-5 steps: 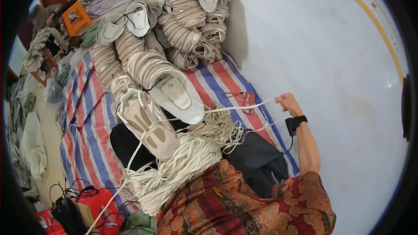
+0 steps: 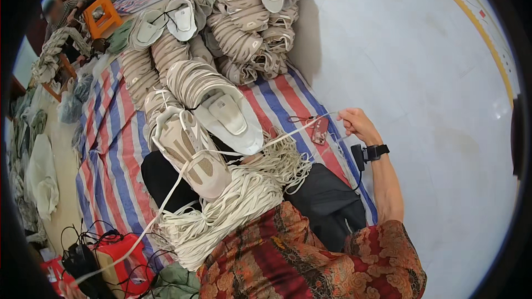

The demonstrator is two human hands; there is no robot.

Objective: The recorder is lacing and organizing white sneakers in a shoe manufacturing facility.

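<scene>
A beige shoe upper (image 2: 191, 155) with a pale lace threaded across it lies over my lap. My right hand (image 2: 357, 124), out to the right, pinches one end of the white shoelace (image 2: 299, 130), which stretches from the shoe upper. The lace's other part runs down to the lower left, where my left hand (image 2: 72, 290) is partly in view, blurred, at the lace's end. A large bundle of cream laces (image 2: 238, 194) is heaped on my lap. Beside the shoe upper lies a nested stack of uppers (image 2: 235, 119) with a black tie.
More stacked uppers (image 2: 235, 33) stand ahead on a striped sheet (image 2: 119, 149). A red phone-like object (image 2: 320, 131) with a strap lies right of the laces. Red bags with black cords (image 2: 130, 266) sit lower left. Another person (image 2: 58, 16) is by an orange stool (image 2: 104, 16).
My right hand has moved slightly left and up, and the lace now slants up toward it. My left hand has come into view at the lower left.
</scene>
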